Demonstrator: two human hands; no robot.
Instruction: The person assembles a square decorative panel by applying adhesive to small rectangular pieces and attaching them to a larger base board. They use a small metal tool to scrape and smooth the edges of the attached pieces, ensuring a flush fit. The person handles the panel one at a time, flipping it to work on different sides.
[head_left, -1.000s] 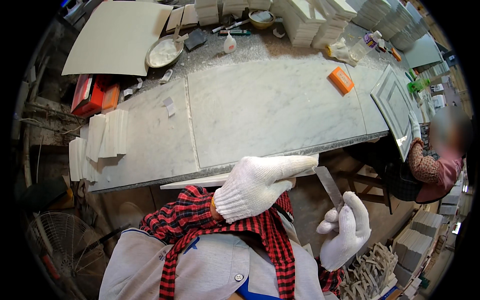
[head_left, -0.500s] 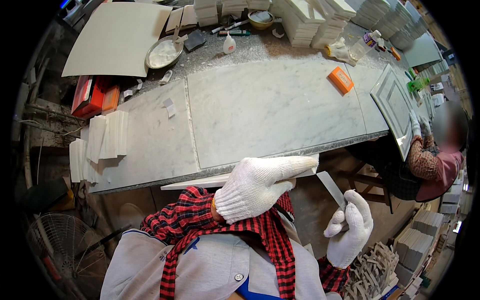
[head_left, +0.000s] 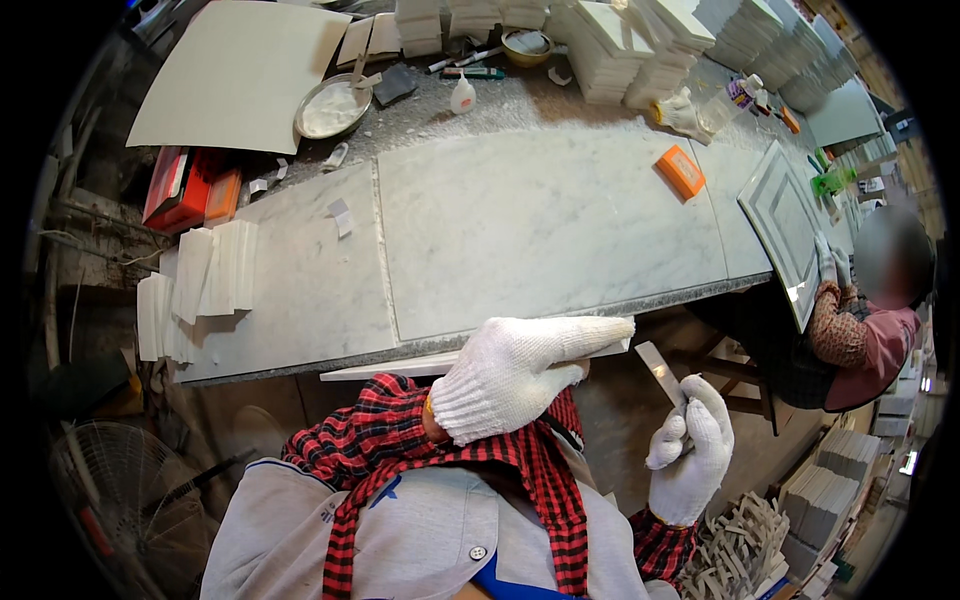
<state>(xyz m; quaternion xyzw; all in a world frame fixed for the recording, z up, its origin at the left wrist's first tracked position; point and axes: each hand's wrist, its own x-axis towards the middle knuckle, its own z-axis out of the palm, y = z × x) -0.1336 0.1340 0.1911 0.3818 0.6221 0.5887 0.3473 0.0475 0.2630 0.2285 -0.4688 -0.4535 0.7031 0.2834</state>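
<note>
My left hand (head_left: 525,375), in a white knit glove, is closed over a long white tile strip (head_left: 390,366) held level just below the table's near edge. The strip's middle is hidden under the glove; its right end shows past my fingers. To the right, my right hand (head_left: 692,455), gloved the same way, grips a flat metal blade (head_left: 660,374) between thumb and fingers. The blade points up and left, its tip near the strip's right end but apart from it. Light glints off its face.
Marble slabs (head_left: 550,220) cover the table, with an orange box (head_left: 680,172), white tile pieces (head_left: 228,268) and a bowl of white powder (head_left: 330,108). At right, a co-worker (head_left: 850,335) holds a framed panel (head_left: 785,225). A wire fan (head_left: 125,490) stands lower left; offcuts (head_left: 735,545) lie lower right.
My right hand has shifted slightly left, and the blade has turned so its face catches the light. My left hand and the strip stay nearly still.
</note>
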